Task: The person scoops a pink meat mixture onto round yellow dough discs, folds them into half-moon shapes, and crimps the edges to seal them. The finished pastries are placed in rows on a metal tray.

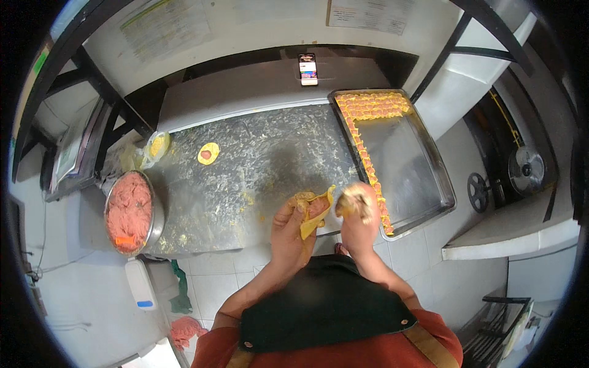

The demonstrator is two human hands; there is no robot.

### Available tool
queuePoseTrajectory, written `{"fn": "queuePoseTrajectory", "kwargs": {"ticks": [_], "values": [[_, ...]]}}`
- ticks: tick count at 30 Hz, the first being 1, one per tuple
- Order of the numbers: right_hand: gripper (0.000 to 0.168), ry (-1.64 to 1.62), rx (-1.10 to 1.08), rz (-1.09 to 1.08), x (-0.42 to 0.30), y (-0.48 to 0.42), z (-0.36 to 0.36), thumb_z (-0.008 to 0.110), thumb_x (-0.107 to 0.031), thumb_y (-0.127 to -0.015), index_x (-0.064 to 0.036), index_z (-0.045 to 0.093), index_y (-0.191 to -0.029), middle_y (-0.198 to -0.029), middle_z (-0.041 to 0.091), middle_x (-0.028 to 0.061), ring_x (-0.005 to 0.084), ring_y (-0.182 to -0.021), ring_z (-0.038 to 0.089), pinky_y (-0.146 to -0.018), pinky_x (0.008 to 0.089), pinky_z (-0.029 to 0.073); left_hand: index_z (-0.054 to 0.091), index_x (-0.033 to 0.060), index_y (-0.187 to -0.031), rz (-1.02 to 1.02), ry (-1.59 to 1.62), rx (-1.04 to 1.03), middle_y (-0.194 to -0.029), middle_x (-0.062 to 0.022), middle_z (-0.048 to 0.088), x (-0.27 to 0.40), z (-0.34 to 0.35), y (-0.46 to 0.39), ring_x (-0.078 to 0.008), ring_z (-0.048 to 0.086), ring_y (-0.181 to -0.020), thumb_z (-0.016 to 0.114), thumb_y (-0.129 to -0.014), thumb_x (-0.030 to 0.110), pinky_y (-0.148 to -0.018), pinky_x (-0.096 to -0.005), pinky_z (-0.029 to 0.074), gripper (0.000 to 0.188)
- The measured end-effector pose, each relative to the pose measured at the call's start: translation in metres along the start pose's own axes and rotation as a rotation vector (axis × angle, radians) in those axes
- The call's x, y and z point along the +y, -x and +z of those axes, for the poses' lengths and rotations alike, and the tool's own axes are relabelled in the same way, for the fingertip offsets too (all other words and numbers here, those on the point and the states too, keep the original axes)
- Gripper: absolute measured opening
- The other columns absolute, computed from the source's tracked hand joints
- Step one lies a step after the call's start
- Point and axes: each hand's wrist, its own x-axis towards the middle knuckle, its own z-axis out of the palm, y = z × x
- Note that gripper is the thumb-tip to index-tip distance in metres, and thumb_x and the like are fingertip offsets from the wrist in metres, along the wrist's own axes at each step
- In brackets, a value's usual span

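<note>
My left hand (289, 225) holds a yellow dumpling wrapper (309, 228) folded partway around pink ground-meat filling (318, 208). Just to its right is my right hand (361, 216), apart from the wrapper and blurred. Its fingers are curled, and whether they hold anything is hidden. On the floured worktop (276, 152) lies a flat round wrapper (213, 158) with a dab of meat on it. At the left edge stands a metal bowl (158, 216) heaped with pink ground meat (129, 207), an orange handle (126, 241) sticking out of it.
A metal tray (430, 147) at right carries rows of filled dumplings (372, 106) along its far end and left side. A lit phone (308, 70) leans at the back. A plastic bag of yellow stuff (158, 145) sits at the left corner. Dark frame posts (110, 92) flank the table.
</note>
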Motion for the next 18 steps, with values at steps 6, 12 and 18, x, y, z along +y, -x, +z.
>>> {"fn": "queuePoseTrajectory", "kwargs": {"ticks": [6,12,18], "values": [[0.041,0.534,-0.192,-0.392,-0.005,0.012,-0.026,0.071,0.005,-0.069,0.002,0.061,-0.108,-0.1,0.052,0.0066,0.0139,-0.079,0.051,-0.07,0.024,0.041,0.06,-0.0008,-0.111,-0.029,0.046,0.005,-0.106,-0.0085,0.063,-0.024,-0.007,-0.006,-0.017,0.06,-0.097,0.052,-0.096,0.013,-0.084,-0.0317,0.05,0.022],[0.021,-0.124,0.022,-0.003,-0.032,-0.009,-0.04,0.069,-0.006,-0.082,0.007,0.062,-0.097,-0.097,0.058,0.0094,0.015,-0.084,0.055,-0.073,0.0258,0.045,0.052,0.0035,-0.12,-0.226,0.109,-0.011,-0.115,-0.01,0.058,-0.04,0.013,-0.026,-0.0191,0.059,-0.102,0.054,-0.095,0.015,-0.088,-0.0321,0.049,0.027],[0.016,0.221,0.099,-0.152,-0.04,-0.016,-0.072,0.067,0.004,-0.078,0.003,0.062,-0.093,-0.098,0.06,0.0092,0.0153,-0.088,0.057,-0.077,0.0263,0.046,0.047,0.0057,-0.124,0.339,-0.251,-0.285,-0.137,-0.0136,0.041,-0.07,0.063,-0.03,-0.0242,0.047,-0.122,0.06,-0.088,0.003,-0.104,-0.0402,0.037,0.039]]}}
